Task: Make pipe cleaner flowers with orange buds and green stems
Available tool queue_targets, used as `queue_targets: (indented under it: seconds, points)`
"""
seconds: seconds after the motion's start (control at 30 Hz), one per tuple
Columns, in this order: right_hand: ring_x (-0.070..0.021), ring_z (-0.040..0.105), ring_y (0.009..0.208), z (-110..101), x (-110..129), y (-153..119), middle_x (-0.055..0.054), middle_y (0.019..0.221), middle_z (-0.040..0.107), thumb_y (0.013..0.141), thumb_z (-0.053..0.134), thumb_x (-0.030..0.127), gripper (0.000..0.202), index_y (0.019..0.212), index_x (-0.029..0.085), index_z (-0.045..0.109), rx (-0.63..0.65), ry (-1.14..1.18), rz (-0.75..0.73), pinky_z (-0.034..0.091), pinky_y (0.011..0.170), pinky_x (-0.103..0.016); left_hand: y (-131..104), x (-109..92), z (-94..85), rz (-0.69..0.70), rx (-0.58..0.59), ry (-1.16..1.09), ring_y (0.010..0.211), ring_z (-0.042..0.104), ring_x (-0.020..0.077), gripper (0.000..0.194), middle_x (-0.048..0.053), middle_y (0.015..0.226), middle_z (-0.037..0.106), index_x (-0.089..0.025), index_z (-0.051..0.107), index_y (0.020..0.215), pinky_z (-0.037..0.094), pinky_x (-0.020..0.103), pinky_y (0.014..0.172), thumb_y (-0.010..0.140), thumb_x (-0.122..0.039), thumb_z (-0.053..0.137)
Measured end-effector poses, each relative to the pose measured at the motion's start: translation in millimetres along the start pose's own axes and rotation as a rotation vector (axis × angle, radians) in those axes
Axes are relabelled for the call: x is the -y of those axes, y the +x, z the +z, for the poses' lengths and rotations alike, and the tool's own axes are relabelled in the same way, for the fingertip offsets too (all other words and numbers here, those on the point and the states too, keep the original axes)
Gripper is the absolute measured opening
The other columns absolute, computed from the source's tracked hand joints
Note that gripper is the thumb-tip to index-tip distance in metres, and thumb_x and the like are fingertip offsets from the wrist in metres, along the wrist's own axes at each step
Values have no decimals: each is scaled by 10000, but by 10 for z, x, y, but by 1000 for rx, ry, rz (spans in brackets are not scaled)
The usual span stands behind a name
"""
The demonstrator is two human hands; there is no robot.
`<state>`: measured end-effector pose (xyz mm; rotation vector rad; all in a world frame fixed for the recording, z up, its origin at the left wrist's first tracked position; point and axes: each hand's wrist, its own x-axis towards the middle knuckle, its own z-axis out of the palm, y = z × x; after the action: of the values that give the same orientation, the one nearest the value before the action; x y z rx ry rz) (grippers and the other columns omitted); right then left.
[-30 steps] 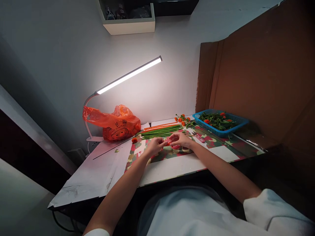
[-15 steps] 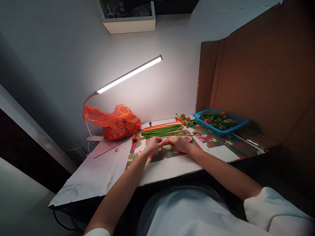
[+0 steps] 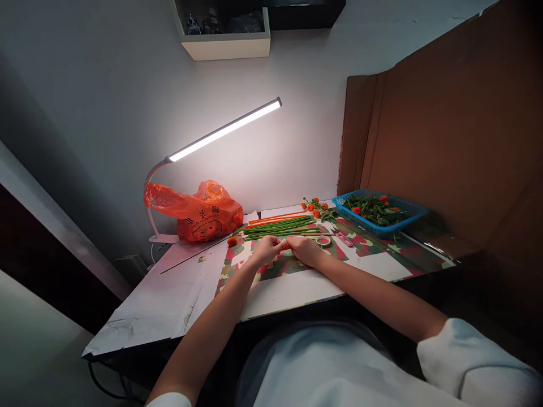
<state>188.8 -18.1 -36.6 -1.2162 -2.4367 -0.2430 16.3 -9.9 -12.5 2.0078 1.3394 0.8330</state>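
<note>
Close together over the camouflage-patterned mat [image 3: 305, 270], my left hand [image 3: 268, 249] and my right hand [image 3: 304, 250] pinch a small orange-red piece [image 3: 286, 246] between their fingertips. Its exact shape is mostly hidden by the fingers. Just beyond my hands lies a row of green stems [image 3: 280, 226], with orange-red strips [image 3: 275, 216] behind them. A roll of green tape [image 3: 323, 242] rests right of my right hand, beside pink-handled scissors [image 3: 344, 239]. One orange pompom flower [image 3: 232, 241] is left of the stems.
An orange plastic bag [image 3: 207, 217] stands at the back left by a lit lamp [image 3: 224, 130]. Orange flowers with leaves [image 3: 314, 207] lie at the back. A blue basket [image 3: 384, 229] of greenery is at the right, before a tall cardboard sheet [image 3: 441, 130].
My right hand has shifted slightly left, closer to my left hand, and the tape roll shows more fully. My left hand has barely moved.
</note>
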Motion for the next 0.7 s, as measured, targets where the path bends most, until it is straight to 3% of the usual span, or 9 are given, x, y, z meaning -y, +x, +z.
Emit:
queue_targets:
  seconds: [0.23,0.7]
  points:
    - [-165,571,760,-48,16,5,-57,845,636,857,451,80,135,850,168,552,-19,163,76,327,624,-244,1,-18,49,49,-52,71,444,382,96,455,-22,460,476,-176,480,521,246,228,449,693,-588,566]
    - [-143,465,672,-26,2,-5,-18,733,558,791,431,23,186,712,175,503,-137,297,48,292,604,-233,-55,-100,22,121,-82,79,493,338,96,418,-25,493,449,-178,456,508,239,236,480,705,-527,577]
